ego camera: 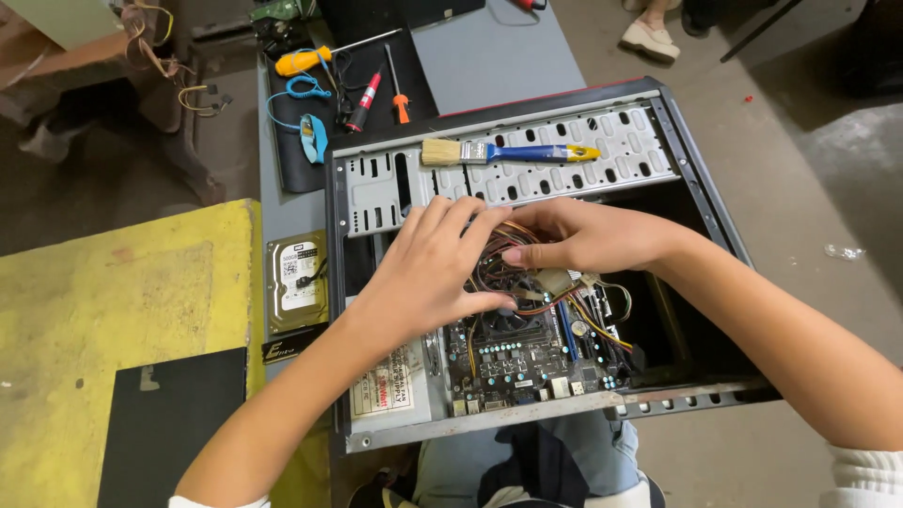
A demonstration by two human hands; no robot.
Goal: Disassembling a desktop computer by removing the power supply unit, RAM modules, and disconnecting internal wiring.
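An open black computer case (701, 202) lies on its side in front of me, its motherboard (522, 362) showing. My left hand (428, 273) reaches into it, fingers spread over a bundle of coloured cables (499, 268) above the cooling fan (508, 320). My right hand (583, 235) comes in from the right and pinches the same cables at a pale connector (553, 280). What lies under both palms is hidden. A paintbrush (503, 151) with a blue and yellow handle rests on the metal drive cage (621, 132).
A hard drive (296, 282) lies left of the case on a grey table (489, 56). Screwdrivers (365, 102), an orange tool (303, 61) and a blue wrist strap (312, 136) sit on a black mat behind. A yellow surface (103, 310) is at left. Another person's shoe (649, 38) is far back.
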